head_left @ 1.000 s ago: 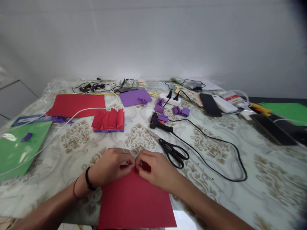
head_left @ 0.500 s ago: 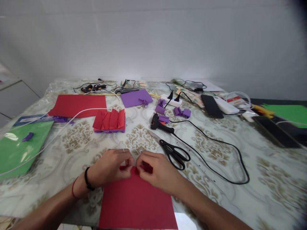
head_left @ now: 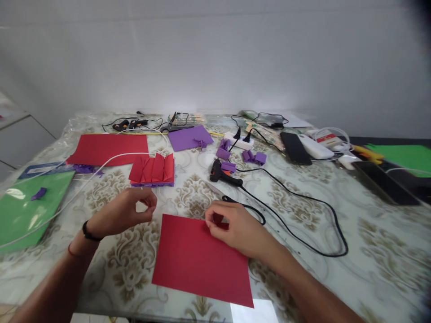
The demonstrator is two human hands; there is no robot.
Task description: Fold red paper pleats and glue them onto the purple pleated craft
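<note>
A red paper sheet [head_left: 198, 260] lies flat on the table in front of me, slightly turned. My right hand [head_left: 235, 226] rests on its far right corner, fingers curled round a bit of red paper there. My left hand [head_left: 123, 213] hovers to the left of the sheet, clear of it. Its thumb and forefinger are pinched together, with a hint of red at the tips that is too small to name. Black scissors [head_left: 251, 210] lie just beyond my right hand, partly hidden by it.
A black glue gun [head_left: 224, 174] with a long cord [head_left: 319, 215], a pleated red piece on purple [head_left: 153, 170], a red sheet [head_left: 107, 148], purple paper [head_left: 188, 136] and scraps, and a green sheet [head_left: 23, 211] surround me. Phones and cables lie at the right.
My hands have parted. The left one left the sheet's top edge and moved left and away. The right one slid right, and the red sheet shifted farther onto the table and turned.
</note>
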